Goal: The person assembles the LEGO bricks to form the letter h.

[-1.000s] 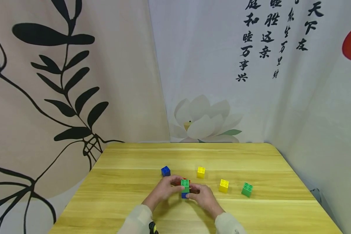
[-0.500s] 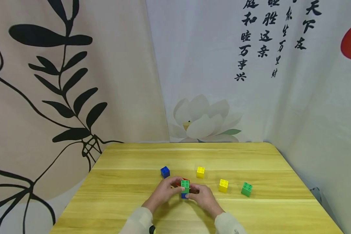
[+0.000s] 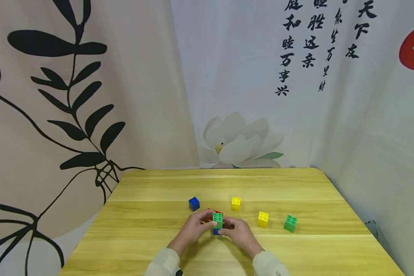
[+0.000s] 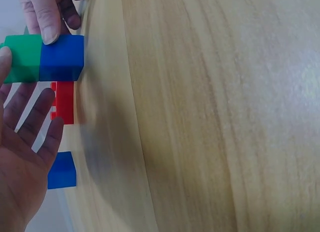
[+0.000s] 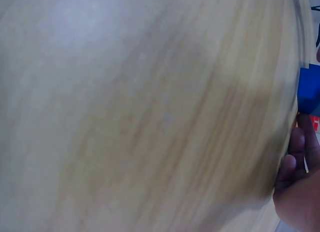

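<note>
A green toy brick (image 3: 217,218) sits joined on top of a blue brick (image 3: 216,232) in the head view. My left hand (image 3: 193,226) pinches the green brick, its thumb on the near side. On the right, my right hand (image 3: 240,233) grips the blue brick between thumb and fingers. The left wrist view shows the right thumb on the blue brick (image 4: 62,60), close to where it meets the green one (image 4: 25,57). Behind the pair is a red brick (image 4: 65,103), mostly hidden in the head view. The right wrist view catches only the blue brick's edge (image 5: 308,90).
Beyond the left hand lies another blue brick (image 3: 194,204). Two yellow bricks, one farther back (image 3: 236,203) and one nearer (image 3: 263,219), lie right of centre. Farther right is a second green brick (image 3: 290,223). The wooden table (image 3: 151,188) ends at a curtain (image 3: 151,96).
Both hands keep hold of the green and blue bricks, almost unmoved. A little more red shows behind the left fingers. The head view has shifted slightly.
</note>
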A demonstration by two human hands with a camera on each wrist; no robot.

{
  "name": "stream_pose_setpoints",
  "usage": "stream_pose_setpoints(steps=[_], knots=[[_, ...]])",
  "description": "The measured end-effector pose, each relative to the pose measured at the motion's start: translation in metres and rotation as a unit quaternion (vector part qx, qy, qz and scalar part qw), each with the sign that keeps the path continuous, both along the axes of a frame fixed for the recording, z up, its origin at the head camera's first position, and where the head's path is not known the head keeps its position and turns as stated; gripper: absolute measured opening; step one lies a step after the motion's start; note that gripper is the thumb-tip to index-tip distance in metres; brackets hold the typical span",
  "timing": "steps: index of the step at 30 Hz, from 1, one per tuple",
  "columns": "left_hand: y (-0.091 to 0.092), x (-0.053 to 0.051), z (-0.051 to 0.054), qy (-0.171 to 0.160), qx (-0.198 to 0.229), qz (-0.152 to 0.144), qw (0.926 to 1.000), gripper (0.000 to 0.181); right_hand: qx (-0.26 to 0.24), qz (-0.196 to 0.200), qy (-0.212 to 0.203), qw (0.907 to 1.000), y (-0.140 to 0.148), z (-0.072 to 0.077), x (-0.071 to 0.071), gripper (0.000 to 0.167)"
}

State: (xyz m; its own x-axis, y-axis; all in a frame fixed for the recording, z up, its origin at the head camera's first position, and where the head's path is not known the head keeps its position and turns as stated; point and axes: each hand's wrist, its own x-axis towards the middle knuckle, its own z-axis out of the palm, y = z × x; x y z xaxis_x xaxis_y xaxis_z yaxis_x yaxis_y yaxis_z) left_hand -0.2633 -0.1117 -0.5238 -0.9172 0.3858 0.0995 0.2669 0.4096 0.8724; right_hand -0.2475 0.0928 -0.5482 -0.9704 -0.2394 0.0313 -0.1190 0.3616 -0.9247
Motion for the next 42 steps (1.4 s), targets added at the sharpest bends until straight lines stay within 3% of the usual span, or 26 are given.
stream_pose_setpoints(steps=[12, 29, 42], knots=[[0.000, 0.000, -0.003, -0.009, 0.005, 0.011, 0.9999, 0.031, 0.014, 0.002, 0.002, 0.9999, -0.001, 0.000, 0.001, 0.043], [-0.006, -0.001, 0.009, -0.008, -0.014, 0.008, 0.9998, 0.028, 0.015, 0.005, 0.002, 0.9999, 0.001, 0.001, 0.001, 0.042], [-0.031, 0.001, 0.012, -0.027, -0.028, 0.022, 0.9990, 0.040, 0.029, 0.003, -0.007, 0.9996, 0.010, 0.012, 0.008, 0.044]])
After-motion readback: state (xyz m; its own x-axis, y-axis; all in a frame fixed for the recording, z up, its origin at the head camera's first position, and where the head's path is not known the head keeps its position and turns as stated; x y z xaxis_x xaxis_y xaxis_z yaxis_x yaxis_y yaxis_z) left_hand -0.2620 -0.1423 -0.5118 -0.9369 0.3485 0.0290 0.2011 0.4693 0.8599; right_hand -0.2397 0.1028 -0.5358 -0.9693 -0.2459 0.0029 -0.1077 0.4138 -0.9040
